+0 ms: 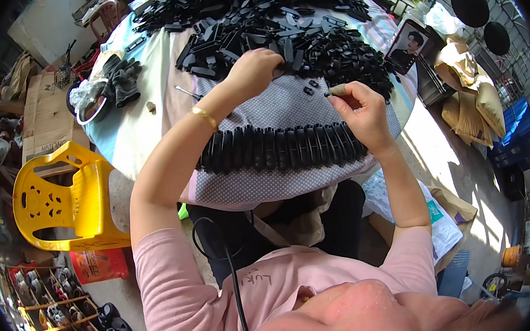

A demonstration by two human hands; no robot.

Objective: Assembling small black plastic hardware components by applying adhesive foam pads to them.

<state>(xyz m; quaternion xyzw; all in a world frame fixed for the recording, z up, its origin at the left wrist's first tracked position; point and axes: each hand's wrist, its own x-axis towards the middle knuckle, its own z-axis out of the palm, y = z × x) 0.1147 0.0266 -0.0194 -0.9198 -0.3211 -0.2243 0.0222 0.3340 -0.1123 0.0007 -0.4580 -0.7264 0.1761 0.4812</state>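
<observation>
My left hand (257,72) is at the near edge of a heap of black plastic pieces (221,45), its fingers curled; what they hold, if anything, is hidden. My right hand (365,112) is closed in a pinch at the right, a tan cover on one finger and a small black piece (328,94) at the fingertips. A couple of small black clips (310,87) lie between my hands on the dotted cloth (250,112). Nearer to me, long black plastic parts (282,148) stand packed side by side in a curved row.
Dark gloves (121,80) and a screwdriver-like tool (189,93) lie on the table's left. A phone (408,44) is propped at the right edge. A yellow plastic chair (67,200) is at left, above a shoe rack (60,319). Brown sacks (473,104) stand at right.
</observation>
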